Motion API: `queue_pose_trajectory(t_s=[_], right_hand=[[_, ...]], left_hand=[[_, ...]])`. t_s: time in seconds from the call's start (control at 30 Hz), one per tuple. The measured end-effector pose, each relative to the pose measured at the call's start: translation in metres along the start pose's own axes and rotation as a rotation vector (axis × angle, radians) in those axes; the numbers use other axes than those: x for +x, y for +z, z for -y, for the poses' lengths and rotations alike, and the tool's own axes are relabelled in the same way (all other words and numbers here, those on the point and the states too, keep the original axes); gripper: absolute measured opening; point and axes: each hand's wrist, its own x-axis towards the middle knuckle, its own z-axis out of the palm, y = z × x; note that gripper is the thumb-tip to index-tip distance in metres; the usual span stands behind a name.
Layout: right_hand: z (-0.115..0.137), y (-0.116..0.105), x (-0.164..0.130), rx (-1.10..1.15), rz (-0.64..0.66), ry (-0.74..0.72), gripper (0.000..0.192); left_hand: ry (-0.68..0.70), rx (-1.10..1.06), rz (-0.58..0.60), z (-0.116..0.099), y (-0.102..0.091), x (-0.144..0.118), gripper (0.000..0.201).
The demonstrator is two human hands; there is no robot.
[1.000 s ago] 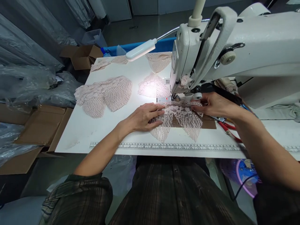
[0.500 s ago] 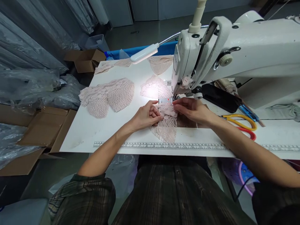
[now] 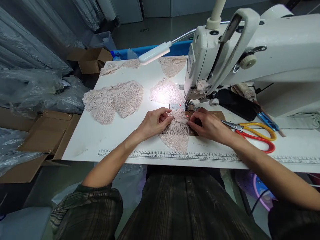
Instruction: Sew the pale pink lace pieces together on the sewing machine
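Note:
A pale pink lace piece (image 3: 178, 136) lies in front of the needle area of the white sewing machine (image 3: 200, 63). My left hand (image 3: 157, 121) pinches its left edge between thumb and fingers. At its right edge, my right hand (image 3: 206, 123) is closed in a pinch on the lace. The presser foot (image 3: 187, 105) is just beyond the far end of this piece. Behind it, under the bright light, rests another lace piece (image 3: 166, 91). Fingertips partly hide the lace edges.
Scissors (image 3: 252, 131) with yellow and red handles lie right of my right hand, near a black phone-like slab (image 3: 236, 104). A lamp (image 3: 155, 53) hangs over the table. More lace (image 3: 113, 100) lies left. A printed ruler (image 3: 160, 155) runs along the front edge.
My right hand has shifted slightly right and down along the lace edge, away from the presser foot. My left hand still pinches the lace. The view has shifted a little, showing more of the scissors.

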Motion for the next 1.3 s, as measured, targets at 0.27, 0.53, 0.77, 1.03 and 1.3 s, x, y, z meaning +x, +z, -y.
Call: queue_pose_trajectory(t_s=[0.27, 0.53, 0.77, 1.03, 1.3], right_hand=[[0.03, 0.004, 0.031, 0.81, 0.222, 0.054, 0.032], [-0.014, 0.002, 0.008, -0.058, -0.066, -0.295, 0.033], [-0.026, 0.012, 0.001, -0.094, -0.141, -0.369, 0.041], [-0.032, 0.017, -0.001, -0.151, -0.162, -0.427, 0.041], [-0.028, 0.025, 0.003, -0.277, -0.161, -0.409, 0.041]], left_hand=[[-0.126, -0.208, 0.072, 0.001, -0.009, 0.002, 0.069], [-0.025, 0.0, -0.012, 0.006, 0.0, 0.001, 0.055], [-0.11, 0.055, -0.135, 0.006, -0.012, 0.006, 0.041], [-0.028, 0.283, -0.267, 0.006, -0.001, 0.014, 0.022], [0.048, 0.461, -0.384, 0.021, -0.021, 0.015, 0.035]])
